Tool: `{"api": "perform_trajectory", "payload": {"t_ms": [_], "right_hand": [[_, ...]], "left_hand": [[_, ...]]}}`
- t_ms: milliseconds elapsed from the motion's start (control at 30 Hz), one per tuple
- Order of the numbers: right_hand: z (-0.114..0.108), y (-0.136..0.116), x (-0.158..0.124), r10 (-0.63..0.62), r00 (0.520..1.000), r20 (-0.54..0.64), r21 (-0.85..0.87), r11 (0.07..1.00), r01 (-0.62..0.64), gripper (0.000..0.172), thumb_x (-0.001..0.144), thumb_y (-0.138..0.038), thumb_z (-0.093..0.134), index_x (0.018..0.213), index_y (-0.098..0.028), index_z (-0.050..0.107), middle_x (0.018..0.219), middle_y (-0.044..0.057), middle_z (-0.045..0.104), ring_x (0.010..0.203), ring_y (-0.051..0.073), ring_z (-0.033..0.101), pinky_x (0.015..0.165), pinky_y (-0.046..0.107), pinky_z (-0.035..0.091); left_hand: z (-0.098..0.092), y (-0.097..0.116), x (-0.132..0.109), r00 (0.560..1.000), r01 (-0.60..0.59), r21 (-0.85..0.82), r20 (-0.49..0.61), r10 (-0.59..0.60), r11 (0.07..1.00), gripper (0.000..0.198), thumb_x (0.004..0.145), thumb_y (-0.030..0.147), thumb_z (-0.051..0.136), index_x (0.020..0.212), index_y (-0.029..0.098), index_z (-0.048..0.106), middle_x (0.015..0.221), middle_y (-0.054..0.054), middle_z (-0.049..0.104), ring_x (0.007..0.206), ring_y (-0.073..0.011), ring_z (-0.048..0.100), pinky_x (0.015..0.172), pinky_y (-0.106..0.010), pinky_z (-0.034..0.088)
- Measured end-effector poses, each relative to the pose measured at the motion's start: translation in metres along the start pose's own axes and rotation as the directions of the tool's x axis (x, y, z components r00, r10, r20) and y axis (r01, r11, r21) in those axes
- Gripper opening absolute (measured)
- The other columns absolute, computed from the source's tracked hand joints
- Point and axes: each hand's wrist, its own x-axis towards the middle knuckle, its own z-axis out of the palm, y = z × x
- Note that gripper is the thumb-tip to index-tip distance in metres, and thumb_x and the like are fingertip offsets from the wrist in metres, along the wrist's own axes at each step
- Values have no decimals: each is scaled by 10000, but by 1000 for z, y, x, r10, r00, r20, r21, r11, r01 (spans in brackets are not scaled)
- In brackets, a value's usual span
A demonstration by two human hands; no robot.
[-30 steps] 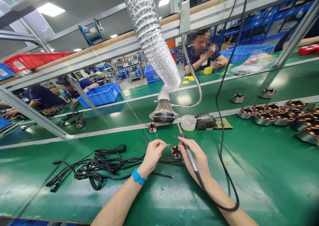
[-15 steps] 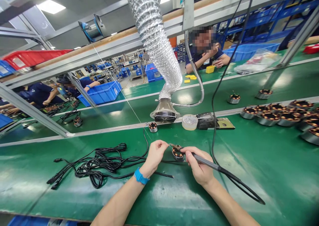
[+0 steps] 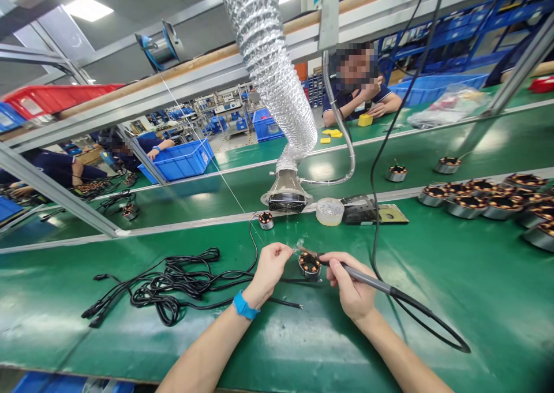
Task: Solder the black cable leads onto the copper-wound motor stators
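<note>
My left hand (image 3: 273, 265), a blue band at its wrist, pinches the end of a thin solder wire (image 3: 225, 180) that runs down from a spool (image 3: 162, 48). In my right hand (image 3: 352, 289) is a soldering iron (image 3: 370, 280), held like a pen. Its tip lies just above the far side of a motor stator (image 3: 310, 273) with copper coils, close to my left fingertips. A faint wisp of smoke (image 3: 299, 243) rises there. Whether tip and solder touch is too small to tell. A black cable (image 3: 298, 281) lies by the stator.
Black cables (image 3: 173, 286) lie coiled at left. Another stator (image 3: 266, 220) stands below the fume duct (image 3: 286, 192). Beside it are a round tub (image 3: 329, 212) and an iron stand (image 3: 359, 209). Several stators (image 3: 467, 204) crowd the right. Co-workers sit across the line.
My right hand has drawn the soldering iron slightly right, and its tip has lifted off the stator's coils. Smoke now shows. My left hand stays put. Stators on the far strip have shifted left.
</note>
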Motion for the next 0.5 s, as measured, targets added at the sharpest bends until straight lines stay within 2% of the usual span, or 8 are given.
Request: {"api": "perform_trajectory", "payload": {"t_ms": [300,500], "right_hand": [[-1,0,-1,-5,1000,8,-9,1000,5,316,1008,-412,551,846,-237,759,546,-12,621,487,158,615,436,274,462],[0,1,-2,-8,1000,4,-12,1000,8,308,1012,-401,548,857,-239,760,557,-11,633,494,159,620,453,277,471]], "left_hand": [[-1,0,0,1000,-6,-7,5,6,1000,329,740,467,774,721,148,696,522,59,446,517,-86,371,518,-232,276],[-1,-1,0,1000,19,-25,25,-18,1000,326,744,456,753,747,137,687,532,83,395,498,-61,269,500,-230,213]]}}
